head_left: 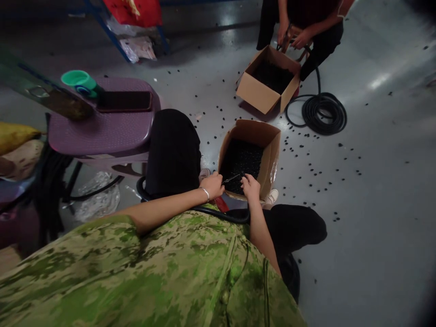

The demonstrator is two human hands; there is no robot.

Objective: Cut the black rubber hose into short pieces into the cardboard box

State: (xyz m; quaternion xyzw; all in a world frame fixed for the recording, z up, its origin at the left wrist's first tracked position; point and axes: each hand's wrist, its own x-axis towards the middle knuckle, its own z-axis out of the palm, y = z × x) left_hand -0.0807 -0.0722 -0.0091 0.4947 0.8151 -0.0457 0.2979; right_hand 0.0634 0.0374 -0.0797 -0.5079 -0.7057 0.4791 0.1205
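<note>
My left hand (pixel 213 185), with a bracelet at the wrist, is closed around what look like scissors (pixel 231 179); their thin metal blades point right. The fingers of my right hand (pixel 250 186) pinch the end of a black hose (pixel 221 214), right at the blade tips. That hose runs across my lap and rises behind my right wrist. Both hands are over the near edge of an open cardboard box (pixel 271 160). Many small black pieces (pixel 243 156) fill its bottom. The handles are hidden in my left hand.
A purple stool (pixel 119 131) at left bears a phone (pixel 124 101) and a green cup (pixel 80 81). Ahead, another person's hands (pixel 294 38) work above a second cardboard box (pixel 260 93), beside coiled black hose (pixel 323 113). Black bits dot the floor.
</note>
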